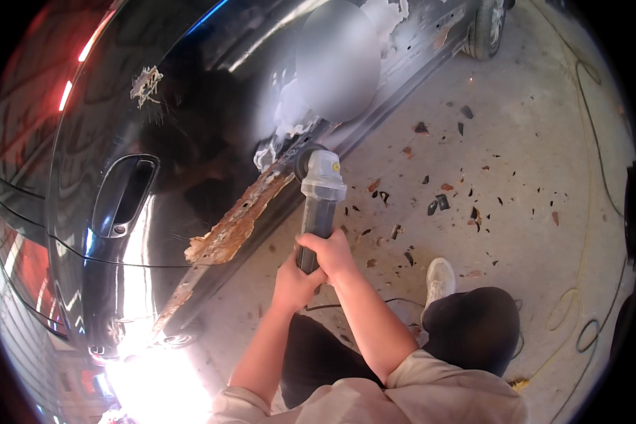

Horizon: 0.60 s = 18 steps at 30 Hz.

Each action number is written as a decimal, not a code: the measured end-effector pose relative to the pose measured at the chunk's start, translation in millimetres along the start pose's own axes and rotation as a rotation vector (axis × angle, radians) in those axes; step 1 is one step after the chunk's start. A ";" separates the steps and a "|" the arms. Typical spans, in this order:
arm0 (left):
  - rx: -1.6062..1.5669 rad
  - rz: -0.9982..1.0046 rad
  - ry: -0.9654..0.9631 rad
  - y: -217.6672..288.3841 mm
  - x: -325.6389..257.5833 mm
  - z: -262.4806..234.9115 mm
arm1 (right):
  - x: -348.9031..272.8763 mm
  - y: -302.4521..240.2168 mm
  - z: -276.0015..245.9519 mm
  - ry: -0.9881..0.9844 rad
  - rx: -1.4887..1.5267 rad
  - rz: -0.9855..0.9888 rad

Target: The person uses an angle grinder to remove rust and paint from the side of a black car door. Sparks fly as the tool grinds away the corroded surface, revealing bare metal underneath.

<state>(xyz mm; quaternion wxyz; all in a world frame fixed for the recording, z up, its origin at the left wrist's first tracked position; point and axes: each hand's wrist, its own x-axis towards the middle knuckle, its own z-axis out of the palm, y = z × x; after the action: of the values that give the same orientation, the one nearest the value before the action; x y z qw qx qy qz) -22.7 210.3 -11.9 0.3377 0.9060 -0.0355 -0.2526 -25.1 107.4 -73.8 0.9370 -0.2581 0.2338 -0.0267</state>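
Note:
Both my hands are wrapped round the dark body of an angle grinder, my right hand higher up and my left hand lower. Its grey head points away from me, and the dark disc is at the lower edge of a black car. I cannot tell whether the disc touches the metal or turns. A strip of rusted, flaking metal runs along the car's lower edge, left of the grinder. Beyond the disc, the panel shows ragged pale patches, partly hidden by a blurred oval.
Dark and rusty flakes lie scattered over the concrete floor. Cables trail along the right side. A car wheel stands at the far right. Strong glare washes out the lower left. My shoe is right of the grinder.

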 end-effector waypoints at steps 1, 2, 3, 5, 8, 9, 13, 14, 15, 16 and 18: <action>0.034 0.016 0.000 3.4 2.6 1.9 | 0.7 -3.6 -2.1 0.009 0.029 0.007; 0.005 0.013 -0.007 4.7 1.2 4.7 | -0.2 -6.2 -4.2 0.004 0.005 0.006; -0.017 0.007 -0.009 2.4 -0.8 4.4 | 0.5 -3.9 -4.0 -0.007 -0.012 0.008; -0.027 -0.015 -0.010 5.2 -0.1 1.8 | 3.8 -3.6 -1.8 -0.025 -0.029 0.000; 0.013 -0.022 -0.016 12.5 -1.6 1.0 | -1.4 -9.3 0.1 0.002 -0.016 -0.008; 0.036 0.013 -0.004 7.8 1.1 2.0 | -0.7 -7.6 0.2 0.022 0.007 -0.005; -0.039 0.016 0.001 5.0 -6.1 2.3 | -2.6 -2.7 0.7 -0.015 -0.080 -0.058; -0.035 0.003 -0.011 4.8 -0.7 0.1 | 1.7 -3.1 1.8 -0.004 -0.066 -0.044; -0.038 -0.018 -0.029 4.1 5.4 0.6 | 4.9 -4.4 -0.2 0.015 -0.060 -0.024; -0.041 -0.038 -0.048 3.6 7.7 1.6 | 5.4 -5.1 -2.0 0.033 -0.053 -0.004; -0.051 -0.021 -0.035 2.1 1.6 3.8 | 0.8 -3.1 -2.4 0.037 -0.052 -0.030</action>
<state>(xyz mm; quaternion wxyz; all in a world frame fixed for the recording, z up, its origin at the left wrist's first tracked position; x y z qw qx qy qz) -22.9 206.0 -13.7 0.3575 0.8928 -0.0253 -0.2728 -25.2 103.4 -74.4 0.9249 -0.2855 0.2479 -0.0396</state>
